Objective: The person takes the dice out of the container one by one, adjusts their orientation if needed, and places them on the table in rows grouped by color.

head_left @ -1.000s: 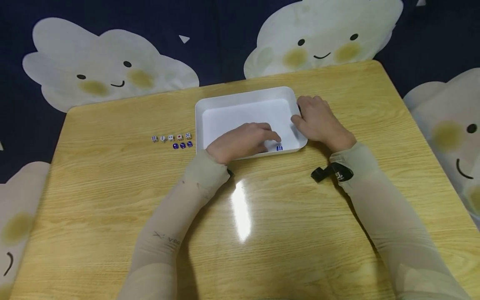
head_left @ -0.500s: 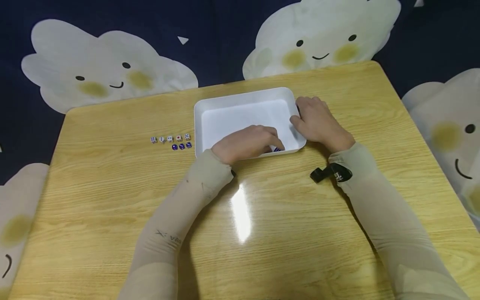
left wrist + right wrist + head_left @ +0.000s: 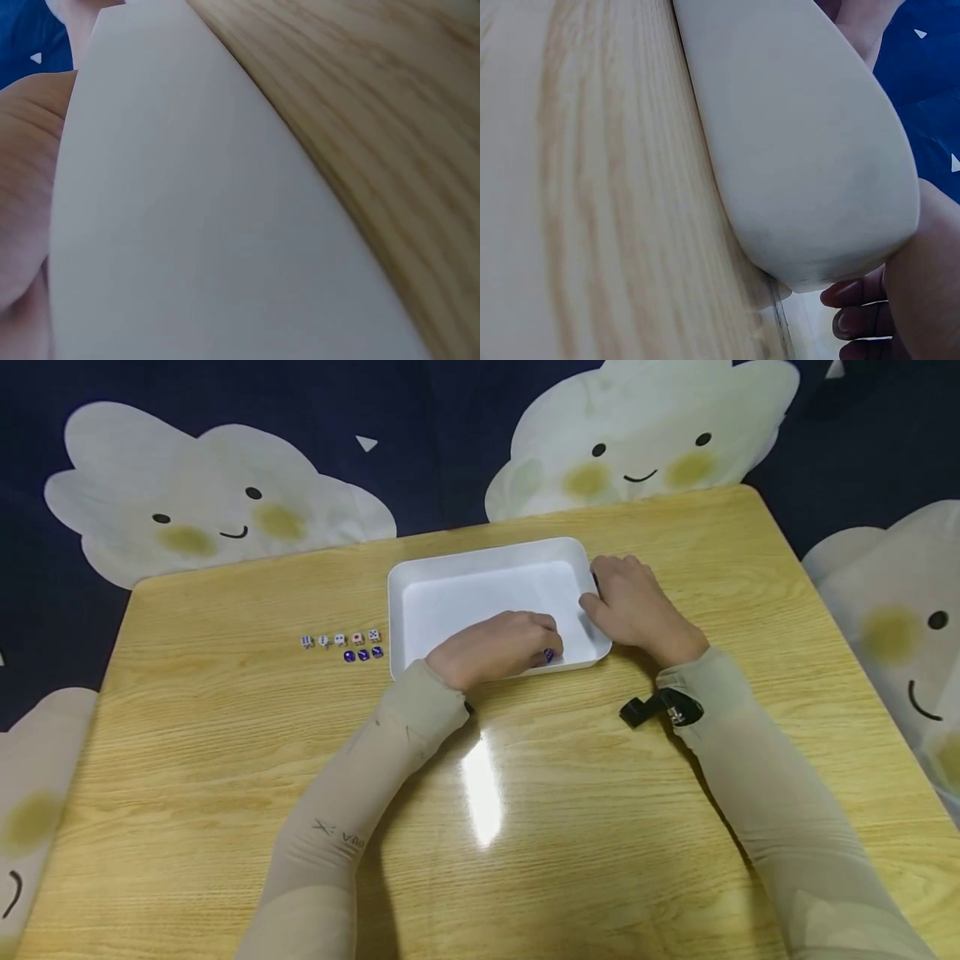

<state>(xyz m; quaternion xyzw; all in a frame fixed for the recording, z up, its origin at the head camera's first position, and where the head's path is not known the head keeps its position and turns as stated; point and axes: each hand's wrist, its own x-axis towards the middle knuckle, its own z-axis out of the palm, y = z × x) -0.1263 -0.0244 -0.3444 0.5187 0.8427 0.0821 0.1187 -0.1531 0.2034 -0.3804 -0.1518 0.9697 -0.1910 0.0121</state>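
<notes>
Inside the white tray (image 3: pixel 487 558), close to its near wall, my left hand (image 3: pixel 491 645) pinches a blue die (image 3: pixel 548 655) between fingertips and thumb. Only part of the die shows. My right hand (image 3: pixel 637 606) grips the tray's right end, thumb over the rim and fingers outside. In the left wrist view the tray's outer wall (image 3: pixel 195 187) hides most of the left hand (image 3: pixel 30 187) and the die. From the right wrist view, curled fingers (image 3: pixel 862 322) appear at the tray's corner (image 3: pixel 810 225).
Left of the tray on the wooden table (image 3: pixel 225 735) lie a row of several white dice (image 3: pixel 340 639) and, just nearer, a row of three blue dice (image 3: pixel 363 655). A dark curtain with clouds (image 3: pixel 435 443) hangs behind the table.
My left fingers have closed on the blue die, which lay on the tray floor, and have drawn it slightly left. My right hand has stayed on the tray's end.
</notes>
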